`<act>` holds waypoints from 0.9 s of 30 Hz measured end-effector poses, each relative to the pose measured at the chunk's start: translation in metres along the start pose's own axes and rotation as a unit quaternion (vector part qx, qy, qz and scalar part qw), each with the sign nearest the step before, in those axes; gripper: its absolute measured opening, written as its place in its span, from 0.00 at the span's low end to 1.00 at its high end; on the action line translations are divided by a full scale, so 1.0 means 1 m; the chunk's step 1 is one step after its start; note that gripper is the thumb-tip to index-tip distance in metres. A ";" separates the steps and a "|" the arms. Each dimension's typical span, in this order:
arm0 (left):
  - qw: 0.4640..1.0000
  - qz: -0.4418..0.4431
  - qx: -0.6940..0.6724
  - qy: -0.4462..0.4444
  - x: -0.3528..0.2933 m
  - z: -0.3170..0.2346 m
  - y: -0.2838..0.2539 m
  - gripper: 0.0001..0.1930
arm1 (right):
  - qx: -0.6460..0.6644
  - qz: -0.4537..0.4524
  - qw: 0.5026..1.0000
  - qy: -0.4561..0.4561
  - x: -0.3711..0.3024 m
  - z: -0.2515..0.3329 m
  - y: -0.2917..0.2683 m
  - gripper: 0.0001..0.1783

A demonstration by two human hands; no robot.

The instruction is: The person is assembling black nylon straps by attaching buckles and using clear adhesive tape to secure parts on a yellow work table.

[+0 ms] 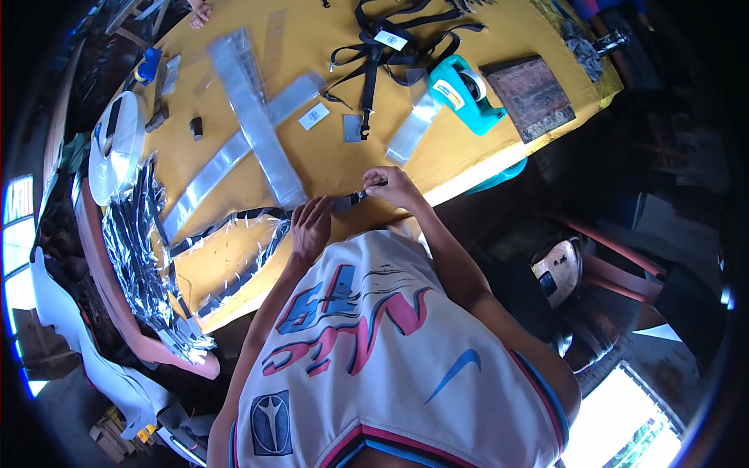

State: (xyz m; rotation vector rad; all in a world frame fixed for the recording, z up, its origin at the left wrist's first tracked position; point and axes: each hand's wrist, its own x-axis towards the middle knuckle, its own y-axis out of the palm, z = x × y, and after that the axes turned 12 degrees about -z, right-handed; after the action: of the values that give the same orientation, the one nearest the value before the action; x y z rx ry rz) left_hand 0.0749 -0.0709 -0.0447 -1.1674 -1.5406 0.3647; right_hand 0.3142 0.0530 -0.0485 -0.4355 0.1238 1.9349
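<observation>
My right hand point(394, 187) is closed in a pinch at the table's near edge, on the end of a black strap with a small dark clip point(358, 196). Beside the clip is a small greyish, see-through piece point(342, 203). My left hand point(312, 221) has its fingers bent down together over the strap's other side; what they grip is hidden. A black strap in clear wrapping point(234, 217) runs from near that hand to the left. Long clear plastic sleeves point(253, 117) lie crossed just beyond my hands.
On the yellow table point(226, 269) lie black straps point(373, 66), a white card point(314, 116), a teal tape dispenser point(468, 93) and a dark worn board point(530, 97). At left are a white reel point(117, 148) and a heap of wrapped black straps point(140, 242). Another person's hand point(200, 13) rests far off.
</observation>
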 end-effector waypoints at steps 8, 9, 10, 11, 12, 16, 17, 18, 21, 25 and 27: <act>0.994 0.099 -0.050 -0.015 0.005 0.003 -0.004 0.20 | -0.043 -0.009 0.999 -0.010 -0.009 0.001 -0.001 0.19; 0.994 0.098 -0.049 -0.016 0.006 0.006 -0.002 0.20 | -0.044 -0.009 0.999 -0.011 -0.010 0.000 -0.001 0.19; 0.993 0.106 -0.059 -0.004 0.006 0.008 -0.001 0.20 | -0.051 -0.017 0.998 -0.015 -0.011 -0.001 -0.001 0.19; 0.991 0.111 -0.075 0.005 0.007 0.009 0.000 0.21 | -0.065 -0.027 0.997 -0.016 -0.012 0.000 0.000 0.19; 0.991 0.109 -0.079 0.003 0.007 0.009 0.000 0.21 | -0.070 -0.028 0.997 -0.014 -0.012 0.000 -0.001 0.19; 0.981 0.097 -0.155 -0.068 0.019 0.000 -0.009 0.18 | -0.072 -0.039 0.997 -0.014 -0.014 -0.001 -0.002 0.19; 0.971 0.097 -0.186 -0.116 0.021 -0.003 -0.011 0.17 | -0.068 -0.042 0.997 -0.016 -0.014 -0.002 -0.002 0.19; 0.971 0.098 -0.187 -0.116 0.021 -0.005 -0.009 0.17 | -0.067 -0.042 0.997 -0.015 -0.014 -0.002 -0.001 0.19; 0.885 0.072 -0.315 -0.337 0.020 0.000 0.004 0.14 | -0.060 -0.040 0.997 -0.030 -0.014 -0.001 0.000 0.19; 0.824 0.154 -0.347 -0.419 0.031 0.013 0.012 0.16 | -0.078 -0.040 0.995 -0.041 -0.016 0.003 0.001 0.18; 0.751 0.191 -0.354 -0.523 0.039 0.012 0.007 0.16 | -0.074 -0.044 0.996 -0.034 -0.017 0.003 0.000 0.18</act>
State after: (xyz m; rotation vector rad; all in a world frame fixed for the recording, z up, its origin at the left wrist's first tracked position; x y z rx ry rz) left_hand 0.0719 -0.0316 -0.0315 -2.0974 -2.5365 0.8551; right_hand 0.3191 0.0390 -0.0392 -0.4655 -0.0818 1.8756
